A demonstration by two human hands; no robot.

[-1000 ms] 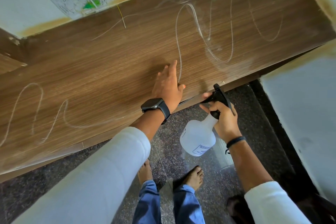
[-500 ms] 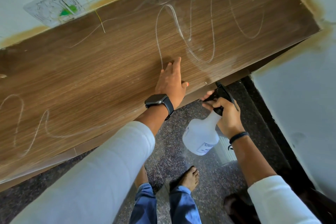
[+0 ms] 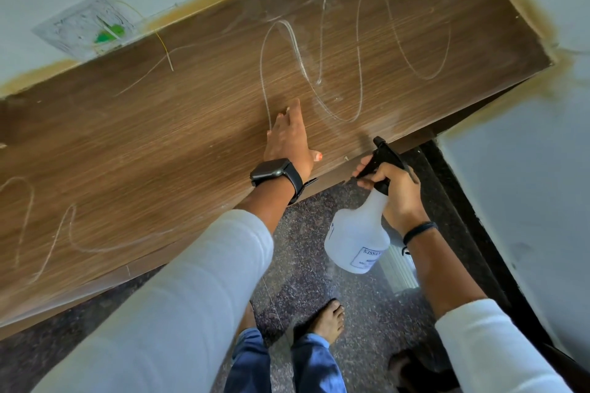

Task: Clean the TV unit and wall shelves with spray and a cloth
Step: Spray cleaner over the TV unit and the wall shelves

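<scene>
The brown wood-grain top of the TV unit [image 3: 159,150] runs across the view, dusty and marked with pale wavy finger trails. My left hand [image 3: 289,137], with a black watch on the wrist, lies flat on the top near its front edge, fingers together and pointing away. My right hand [image 3: 394,188] grips the neck and black trigger of a white spray bottle [image 3: 356,239], held just in front of the unit's edge with the nozzle aimed at the surface. No cloth is in view.
A wall socket plate [image 3: 87,25] with loose wires sits on the pale wall behind the unit. A white wall [image 3: 523,201] stands close on the right. Dark speckled floor [image 3: 360,303] and my bare feet lie below.
My left hand has slid forward across the wood, away from the front edge. The spray bottle has stayed beside the front edge.
</scene>
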